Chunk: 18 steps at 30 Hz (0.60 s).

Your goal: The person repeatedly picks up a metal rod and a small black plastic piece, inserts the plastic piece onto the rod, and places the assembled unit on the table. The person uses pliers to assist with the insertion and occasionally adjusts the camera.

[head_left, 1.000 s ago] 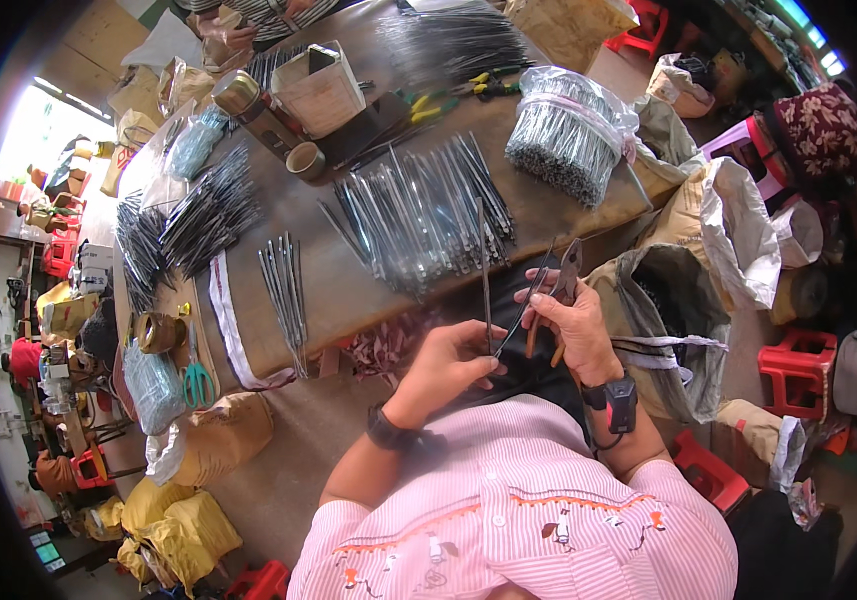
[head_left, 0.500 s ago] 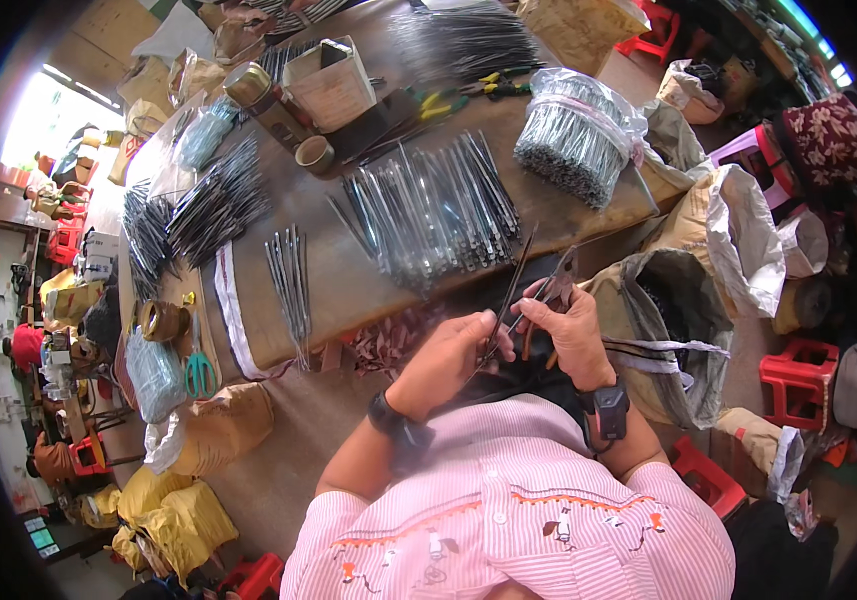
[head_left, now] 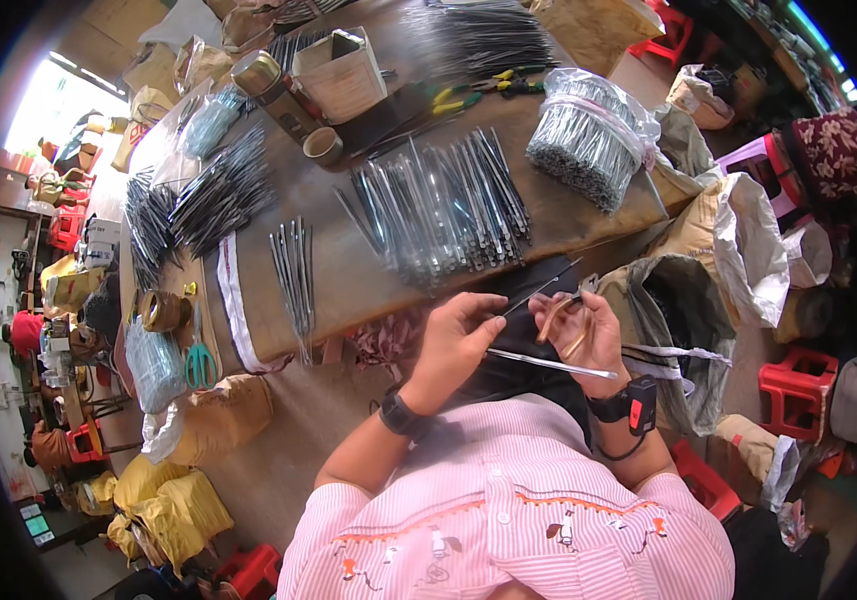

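A: Start closest in. What are the hands doing?

B: Just above the lap, the left hand [head_left: 456,335] is pinched shut on one end of a thin, shiny silver metal rod [head_left: 548,364], which runs rightward across to the right hand [head_left: 588,335]. That hand is closed around a small tan-handled tool [head_left: 556,318]; I can't tell exactly what kind. A second, darker thin rod [head_left: 538,292] angles up from between the fingers towards the table.

A: So the rod is in the air, not on the table?

B: Yes, held between both hands, in front of the near edge of the brown wooden worktable [head_left: 358,280].

A: What could go wrong?

B: I'd judge the grip is only at the rod's ends, so a slack pinch could let it spring away into the open grey sack [head_left: 673,320] just right of the hands. The sharp ends sit close to the fingers, too.

A: And beyond?

B: A small row of grey rods [head_left: 293,268], then a wide fan of silver rods [head_left: 448,205]. Farther off, a plastic-wrapped bundle of wires [head_left: 578,135], a cardboard box [head_left: 343,70], and yellow-handled pliers [head_left: 468,92].
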Tool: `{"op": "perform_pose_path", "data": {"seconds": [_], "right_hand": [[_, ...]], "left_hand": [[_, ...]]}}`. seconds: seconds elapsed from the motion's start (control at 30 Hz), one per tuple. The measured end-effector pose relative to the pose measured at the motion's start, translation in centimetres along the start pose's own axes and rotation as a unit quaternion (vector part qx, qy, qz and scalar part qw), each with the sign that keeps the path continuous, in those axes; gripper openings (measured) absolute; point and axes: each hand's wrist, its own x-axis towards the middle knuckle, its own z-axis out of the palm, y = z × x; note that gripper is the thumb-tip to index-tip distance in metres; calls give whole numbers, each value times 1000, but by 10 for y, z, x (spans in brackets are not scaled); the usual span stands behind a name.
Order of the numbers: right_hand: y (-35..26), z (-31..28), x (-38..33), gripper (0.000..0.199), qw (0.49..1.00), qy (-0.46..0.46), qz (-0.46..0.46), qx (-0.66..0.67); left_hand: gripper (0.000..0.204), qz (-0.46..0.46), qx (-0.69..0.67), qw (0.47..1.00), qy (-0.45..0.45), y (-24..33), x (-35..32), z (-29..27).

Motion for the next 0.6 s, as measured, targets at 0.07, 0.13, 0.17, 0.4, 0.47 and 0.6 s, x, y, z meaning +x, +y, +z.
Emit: {"op": "perform_pose_path", "data": {"seconds": [0.07,0.13,0.17,0.4,0.47,0.6], "right_hand": [[-4,-9,-6,32,994,-83,61,32],[-7,-15,-12,43,987,-128,94,24],[-7,-16,-15,44,987,-123,88,-49],[0,-19,-19,70,842,-97,-13,-531],[-2,-19,-17,71,782,-124,-64,-607],[-6,-14,-18,62,648,-102,-184,-732]], "left_hand": [[20,122,102,987,22,3,0,0],[19,175,163,970,40,5,-1,1],[19,178,169,968,46,6,-2,2],[21,202,184,960,63,10,-4,7],[21,209,189,957,63,10,-3,8],[26,190,200,959,60,10,-4,7]]}}
